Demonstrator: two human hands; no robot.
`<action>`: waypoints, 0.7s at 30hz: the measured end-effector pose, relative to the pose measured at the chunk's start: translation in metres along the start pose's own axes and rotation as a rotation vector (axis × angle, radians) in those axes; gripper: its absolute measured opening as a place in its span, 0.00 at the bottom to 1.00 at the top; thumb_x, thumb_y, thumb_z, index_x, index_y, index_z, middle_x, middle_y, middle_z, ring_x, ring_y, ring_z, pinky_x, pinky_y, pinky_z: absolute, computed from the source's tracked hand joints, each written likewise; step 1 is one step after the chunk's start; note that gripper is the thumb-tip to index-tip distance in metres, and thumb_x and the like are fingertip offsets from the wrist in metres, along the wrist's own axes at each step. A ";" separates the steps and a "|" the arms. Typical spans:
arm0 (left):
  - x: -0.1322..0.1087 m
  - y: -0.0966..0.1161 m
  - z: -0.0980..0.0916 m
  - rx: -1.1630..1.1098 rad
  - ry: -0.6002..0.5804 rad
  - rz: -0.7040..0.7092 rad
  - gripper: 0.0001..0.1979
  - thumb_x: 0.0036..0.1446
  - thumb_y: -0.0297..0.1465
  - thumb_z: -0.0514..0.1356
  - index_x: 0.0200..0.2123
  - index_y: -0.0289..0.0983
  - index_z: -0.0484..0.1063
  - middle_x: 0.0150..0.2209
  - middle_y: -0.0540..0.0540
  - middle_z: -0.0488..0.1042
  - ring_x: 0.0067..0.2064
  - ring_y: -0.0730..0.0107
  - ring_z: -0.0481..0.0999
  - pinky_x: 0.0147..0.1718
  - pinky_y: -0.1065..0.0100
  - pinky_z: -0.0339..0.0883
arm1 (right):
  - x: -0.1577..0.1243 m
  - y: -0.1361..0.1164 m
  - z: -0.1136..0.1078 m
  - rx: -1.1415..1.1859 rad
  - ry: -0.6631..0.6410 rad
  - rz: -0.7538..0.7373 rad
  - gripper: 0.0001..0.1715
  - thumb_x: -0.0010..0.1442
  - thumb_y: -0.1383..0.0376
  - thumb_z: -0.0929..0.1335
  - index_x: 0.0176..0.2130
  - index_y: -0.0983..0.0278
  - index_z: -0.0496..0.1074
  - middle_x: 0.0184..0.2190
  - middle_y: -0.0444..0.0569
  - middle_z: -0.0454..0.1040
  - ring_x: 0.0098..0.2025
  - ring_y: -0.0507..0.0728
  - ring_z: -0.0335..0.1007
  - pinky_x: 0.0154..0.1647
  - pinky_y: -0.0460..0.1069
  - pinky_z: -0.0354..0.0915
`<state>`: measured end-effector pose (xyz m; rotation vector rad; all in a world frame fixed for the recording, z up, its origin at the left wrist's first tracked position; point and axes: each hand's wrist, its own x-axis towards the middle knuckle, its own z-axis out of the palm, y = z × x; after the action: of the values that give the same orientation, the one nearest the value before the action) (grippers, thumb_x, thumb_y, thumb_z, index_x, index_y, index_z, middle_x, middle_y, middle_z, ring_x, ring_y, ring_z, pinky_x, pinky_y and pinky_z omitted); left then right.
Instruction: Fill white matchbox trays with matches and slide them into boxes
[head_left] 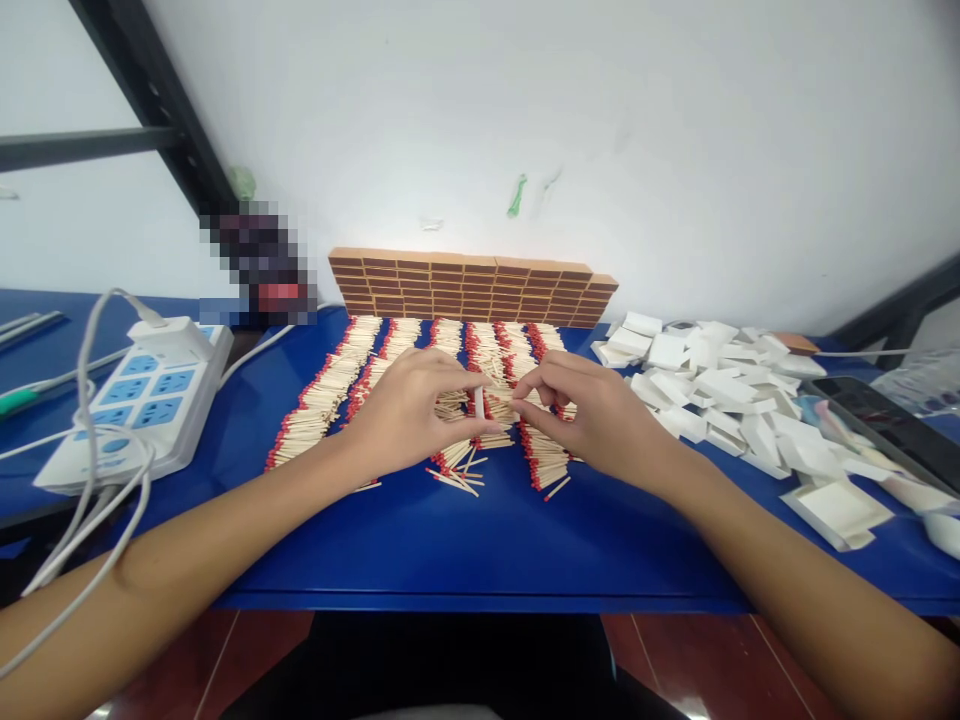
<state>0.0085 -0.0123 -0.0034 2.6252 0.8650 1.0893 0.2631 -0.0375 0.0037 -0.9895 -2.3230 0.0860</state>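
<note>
Between thumb and fingertips, my left hand (405, 408) grips a small white matchbox tray (480, 403), seen nearly edge-on above the rows of matches. My right hand (600, 415) is closed in a pinch just right of that tray, slightly apart from it. Whatever its fingertips hold is too small to make out. Red-tipped matches (319, 398) lie in several long rows beneath and around both hands. A few loose matches (459, 478) are scattered at the near end of the middle rows.
Brown matchboxes (465, 285) are stacked along the wall behind the matches. To the right, white trays (720, 385) lie heaped beside a dark phone (892, 420). A power strip (142, 400) with looping white cables stands left on the blue table (480, 560).
</note>
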 end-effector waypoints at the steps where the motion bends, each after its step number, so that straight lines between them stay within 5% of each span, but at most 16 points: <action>1: 0.000 0.000 0.001 -0.016 0.002 0.027 0.18 0.57 0.44 0.75 0.46 0.40 0.85 0.37 0.46 0.85 0.39 0.61 0.80 0.42 0.61 0.69 | 0.000 0.000 0.000 0.003 0.007 0.001 0.02 0.70 0.68 0.71 0.41 0.62 0.74 0.31 0.44 0.68 0.33 0.55 0.66 0.34 0.50 0.60; 9: -0.001 -0.002 0.003 -0.056 -0.021 0.051 0.21 0.55 0.42 0.76 0.50 0.40 0.84 0.37 0.46 0.85 0.40 0.61 0.81 0.44 0.61 0.70 | 0.000 -0.003 0.002 0.021 0.007 -0.005 0.02 0.71 0.67 0.71 0.42 0.62 0.75 0.31 0.44 0.68 0.33 0.55 0.65 0.35 0.50 0.60; 21: 0.004 0.001 -0.006 -0.061 0.082 -0.323 0.23 0.54 0.52 0.74 0.45 0.41 0.87 0.37 0.47 0.86 0.36 0.62 0.82 0.38 0.64 0.71 | 0.000 -0.002 0.001 0.044 0.051 0.061 0.06 0.73 0.62 0.70 0.48 0.61 0.73 0.32 0.44 0.68 0.31 0.54 0.65 0.34 0.50 0.61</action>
<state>0.0072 -0.0112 0.0042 2.2987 1.2011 1.1190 0.2617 -0.0388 0.0032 -1.0286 -2.2362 0.1347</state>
